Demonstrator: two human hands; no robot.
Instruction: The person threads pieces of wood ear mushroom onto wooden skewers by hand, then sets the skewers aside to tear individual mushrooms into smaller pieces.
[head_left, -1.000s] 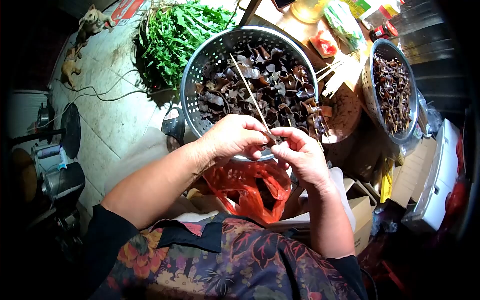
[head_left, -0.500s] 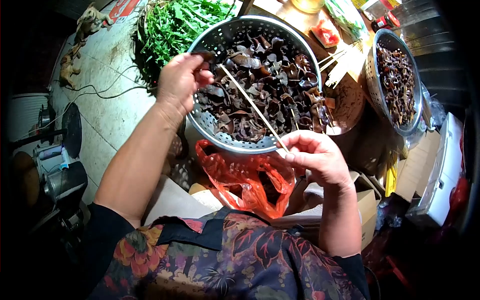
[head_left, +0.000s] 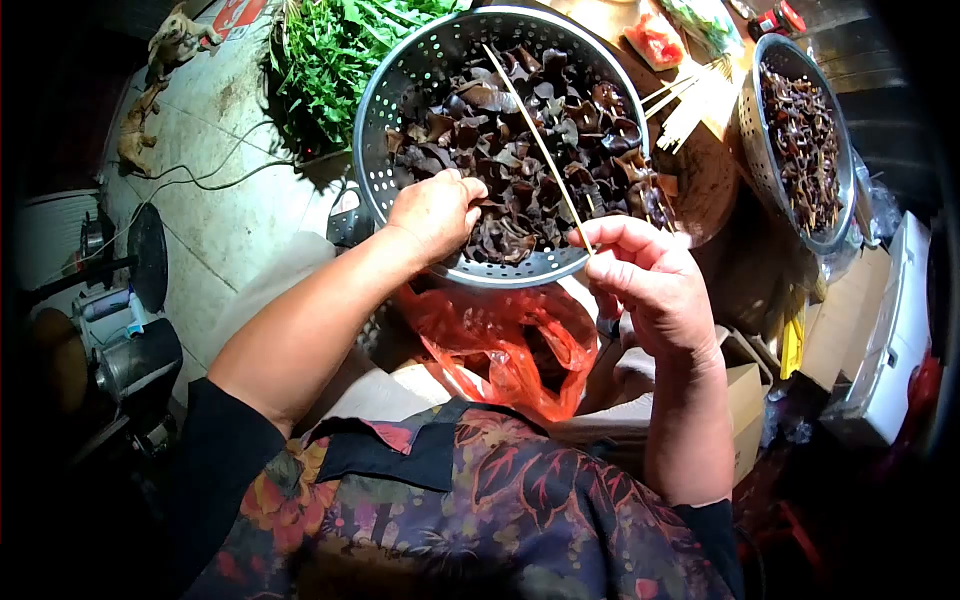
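A wide metal colander [head_left: 374,100] holds a heap of dark brown wood ear mushrooms [head_left: 560,110]. My left hand [head_left: 437,212] reaches over its near left rim, fingers curled down among the pieces. It appears to pinch a wood ear mushroom, but the fingertips are partly hidden. My right hand [head_left: 640,275] grips the lower end of a thin wooden skewer [head_left: 540,145] between thumb and fingers at the near right rim. The skewer slants up and left over the heap, bare along its visible length. Some threaded mushrooms [head_left: 650,195] lie at the colander's right side.
A second colander [head_left: 752,120] with skewered dark pieces stands at right. Loose skewers [head_left: 688,110] lie beside a piece of red-fleshed fruit [head_left: 655,42]. Leafy greens [head_left: 330,75] sit at upper left. A red plastic bag [head_left: 500,340] lies below the colander; a white box [head_left: 885,340] is far right.
My left hand has moved from the colander's upper left rim, where it held a dark mushroom piece, down into the heap. My right hand and the skewer have shifted slightly up and right.
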